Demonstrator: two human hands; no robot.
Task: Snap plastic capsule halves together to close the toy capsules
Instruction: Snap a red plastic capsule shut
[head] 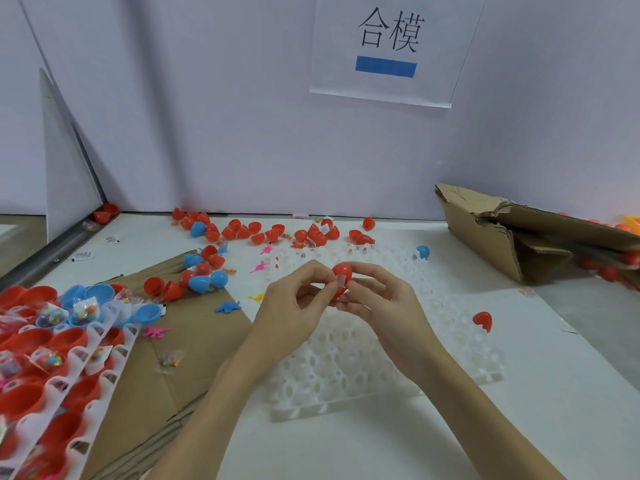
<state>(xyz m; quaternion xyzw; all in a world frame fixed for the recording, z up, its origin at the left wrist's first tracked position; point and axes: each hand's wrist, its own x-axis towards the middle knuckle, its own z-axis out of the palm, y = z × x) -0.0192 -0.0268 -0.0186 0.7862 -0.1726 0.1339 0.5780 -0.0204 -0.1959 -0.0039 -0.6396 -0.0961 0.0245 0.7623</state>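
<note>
Head view. Both hands meet above the white plastic capsule tray [346, 382], which lies flat on the white table [346, 452]. The left hand [294, 303] and the right hand [381, 299] hold 1 red capsule [342, 271] between them, lifted clear of the tray. Left fingertips [325, 271] curl in and pinch the capsule's left side; right fingertips [353, 271] curl round its right side, thumb lower down. Whether the 2 halves are fully seated cannot be told, as the fingers cover the seam.

On the tray's far right corner sits 1 blue capsule half [423, 252]. On its right edge, 1 loose red capsule half [482, 321] rests tilted.

Far side of the table, along the wall: a scatter of red capsule halves [263, 232], with a few blue ones mixed in. A second cluster of blue and red halves [204, 277] lies on the flat brown cardboard sheet [166, 375] left of the hands.

Small plastic dinosaur toys lie loose: a blue one [228, 307] and a pink one [157, 332] on the cardboard, another pink one [259, 267] on the table.

Lower left: a second tray [104, 341] packed with red halves, open side up, some holding small clear bags of coloured bits [52, 360].

Right: a torn cardboard box [502, 233] lying on its side, red capsules near it.

Wall behind: a paper sign [388, 46] with 2 printed characters and a blue bar.
</note>
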